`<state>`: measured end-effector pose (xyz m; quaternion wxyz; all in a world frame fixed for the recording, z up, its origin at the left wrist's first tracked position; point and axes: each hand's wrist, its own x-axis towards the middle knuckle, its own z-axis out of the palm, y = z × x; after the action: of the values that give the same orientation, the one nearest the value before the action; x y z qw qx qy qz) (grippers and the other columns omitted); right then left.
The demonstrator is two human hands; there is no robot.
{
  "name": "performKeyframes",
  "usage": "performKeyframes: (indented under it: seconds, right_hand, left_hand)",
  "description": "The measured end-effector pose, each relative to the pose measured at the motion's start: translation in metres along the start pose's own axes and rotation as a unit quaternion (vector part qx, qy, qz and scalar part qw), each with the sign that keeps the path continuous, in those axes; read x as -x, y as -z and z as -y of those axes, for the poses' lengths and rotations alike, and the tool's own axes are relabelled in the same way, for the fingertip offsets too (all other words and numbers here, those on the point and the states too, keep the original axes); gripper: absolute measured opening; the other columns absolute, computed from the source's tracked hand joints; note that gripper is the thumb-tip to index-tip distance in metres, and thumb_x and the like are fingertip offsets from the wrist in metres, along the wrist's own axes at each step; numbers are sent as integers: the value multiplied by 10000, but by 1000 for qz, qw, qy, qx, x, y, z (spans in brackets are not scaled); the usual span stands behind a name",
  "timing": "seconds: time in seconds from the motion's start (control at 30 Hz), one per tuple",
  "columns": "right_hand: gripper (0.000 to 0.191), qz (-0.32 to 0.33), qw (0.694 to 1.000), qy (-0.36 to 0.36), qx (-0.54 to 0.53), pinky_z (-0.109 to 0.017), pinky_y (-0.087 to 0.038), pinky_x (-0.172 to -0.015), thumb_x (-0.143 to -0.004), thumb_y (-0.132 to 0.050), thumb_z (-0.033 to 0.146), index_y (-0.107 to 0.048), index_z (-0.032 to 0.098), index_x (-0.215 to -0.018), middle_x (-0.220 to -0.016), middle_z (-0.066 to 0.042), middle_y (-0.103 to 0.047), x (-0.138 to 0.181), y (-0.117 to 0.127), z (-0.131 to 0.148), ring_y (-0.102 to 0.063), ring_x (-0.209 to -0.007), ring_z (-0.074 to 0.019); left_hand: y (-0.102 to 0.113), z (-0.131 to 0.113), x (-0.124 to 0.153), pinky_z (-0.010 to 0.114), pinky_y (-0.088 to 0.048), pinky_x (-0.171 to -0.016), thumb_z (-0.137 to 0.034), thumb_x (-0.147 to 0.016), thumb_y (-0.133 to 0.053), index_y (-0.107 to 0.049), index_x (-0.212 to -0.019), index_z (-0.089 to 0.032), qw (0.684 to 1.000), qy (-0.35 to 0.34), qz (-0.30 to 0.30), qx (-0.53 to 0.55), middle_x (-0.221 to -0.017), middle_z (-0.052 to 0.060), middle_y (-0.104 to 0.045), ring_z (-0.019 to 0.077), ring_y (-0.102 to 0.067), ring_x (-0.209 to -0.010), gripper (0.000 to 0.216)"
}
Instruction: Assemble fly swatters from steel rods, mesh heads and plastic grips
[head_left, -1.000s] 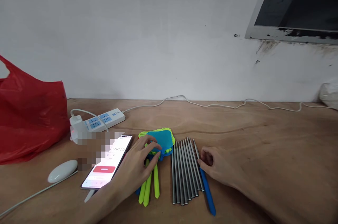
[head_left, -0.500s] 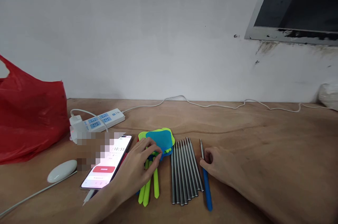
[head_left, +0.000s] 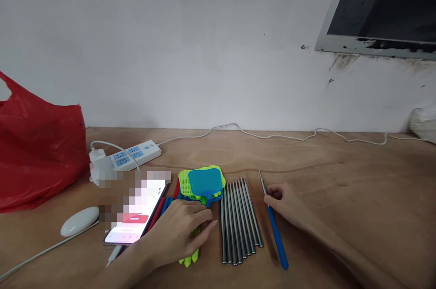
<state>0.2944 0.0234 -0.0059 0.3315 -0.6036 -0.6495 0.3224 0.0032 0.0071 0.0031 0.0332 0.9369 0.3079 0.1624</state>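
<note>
My right hand (head_left: 282,200) pinches a thin metal rod with a blue handle (head_left: 278,239) near where the metal meets the grip; it slants, tip away from me. My left hand (head_left: 185,230) curls over a bunch of green handles (head_left: 188,260), whose ends stick out below it; the palm hides most of them. Just beyond lie perforated fly swatter heads, a blue one (head_left: 206,181) on top of a yellow-green one (head_left: 184,182). Between my hands several bare metal rods (head_left: 238,223) lie side by side. Blue and red handles (head_left: 166,204) show left of my left hand.
A lit phone (head_left: 136,230) lies left of my left forearm, its cable running beneath. Farther left are a white oval mouse-like object (head_left: 80,221), a power strip (head_left: 150,150) and a red plastic bag (head_left: 41,153). A white cord (head_left: 272,136) runs along the wall.
My left hand has come nearer, down over the green handles, which are closer together. My right hand has shifted right, and the blue-handled rod has moved and tilted with it.
</note>
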Motion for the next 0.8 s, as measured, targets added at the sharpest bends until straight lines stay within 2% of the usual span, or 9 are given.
performKeyframes:
  seconds: [0.13, 0.2, 0.3, 0.4, 0.6, 0.8]
  right_hand:
    - [256, 16, 991, -23, -128, -238, -224, -438, -710, -495, 425, -438, 227, -559, -477, 67, -339, 2, 1, 4, -290, -441, -90]
    - [248, 11, 968, -60, -242, -220, -171, -404, -701, -590, 440, -515, 215, -630, -440, 89, -344, 4, 1, 6, -245, -403, -73]
    - [289, 17, 929, -95, -358, -186, -187, -378, -649, -748, 431, -615, 195, -750, -468, 59, -512, 6, 1, 8, -335, -399, -66]
    - [342, 60, 915, -94, -387, -160, -272, -380, -668, -799, 468, -690, 172, -802, -579, -3, -643, 8, 0, 11, -450, -455, -75]
    - [404, 154, 902, -67, -397, -145, -392, -431, -757, -758, 543, -778, 160, -885, -756, -73, -732, 15, -4, 15, -563, -578, -96]
    - [346, 193, 903, -38, -382, -142, -421, -464, -825, -723, 506, -771, 190, -956, -840, -75, -758, 18, -8, 13, -582, -613, -92]
  left_hand:
    - [1, 0, -1, 289, -356, -550, -222, -1005, -411, -566, -734, -187, 1000, -10, 2, -2, -671, 2, -594, 160, -564, -607, 314]
    - [1, -1, -1, 291, -354, -550, -210, -1003, -412, -567, -744, -187, 1000, -16, 2, 1, -680, 0, -598, 159, -566, -613, 302]
    - [1, -3, 0, 291, -351, -552, -201, -1007, -407, -575, -766, -187, 1000, -19, -5, 2, -695, 2, -610, 160, -573, -620, 294]
    - [1, -3, 0, 291, -337, -541, -210, -1022, -389, -582, -772, -185, 1000, -19, -23, -3, -687, 5, -614, 162, -573, -608, 317]
    - [4, -4, -1, 290, -373, -559, -277, -1057, -318, -588, -825, -188, 999, -10, -40, 5, -714, 16, -639, 180, -602, -623, 367]
    - [0, -6, 3, 275, -387, -537, -407, -1015, -458, -587, -902, -198, 999, 18, -37, 10, -716, 6, -641, 190, -619, -609, 271]
